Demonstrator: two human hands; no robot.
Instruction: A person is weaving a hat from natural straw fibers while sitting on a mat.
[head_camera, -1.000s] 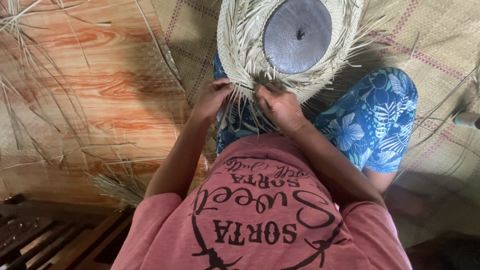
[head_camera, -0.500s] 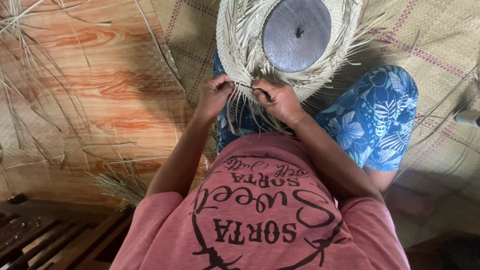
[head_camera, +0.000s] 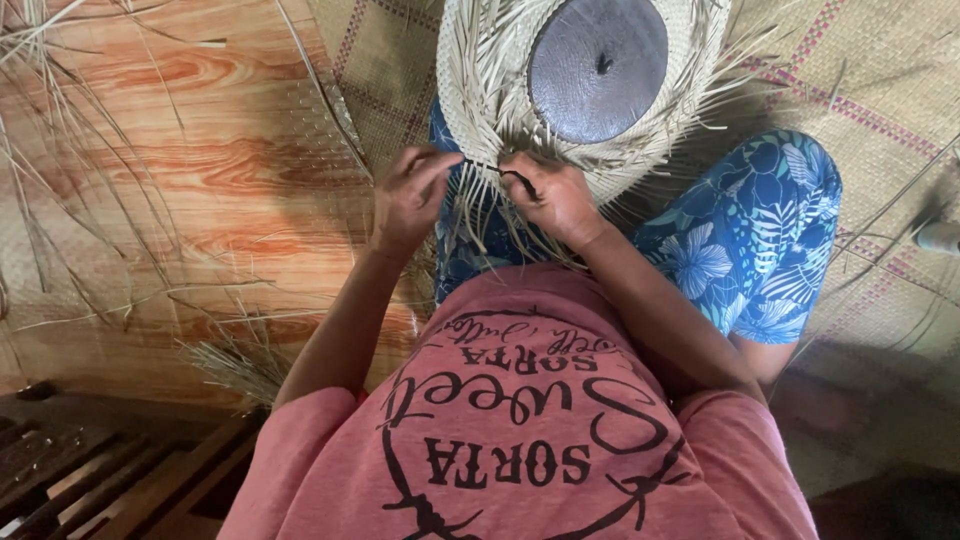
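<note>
A half-woven straw hat (head_camera: 480, 80) lies on my lap, brim toward me, with a round dark grey form (head_camera: 598, 66) in its crown. Loose straw strips (head_camera: 478, 215) hang from the brim's near edge. My left hand (head_camera: 408, 195) pinches strips at that edge. My right hand (head_camera: 552, 196) grips strips just beside it, with a thin dark strand running under its fingers. The two hands are a few centimetres apart.
My knee in blue leaf-print fabric (head_camera: 755, 235) rests on a woven mat (head_camera: 880, 90). Wood-pattern floor (head_camera: 220, 190) at left carries scattered straw strips (head_camera: 60, 180) and a small bundle (head_camera: 232, 365). Dark wooden slats (head_camera: 90, 470) lie at bottom left.
Both hands have shifted slightly along the brim edge while working the strips; the hat has barely moved.
</note>
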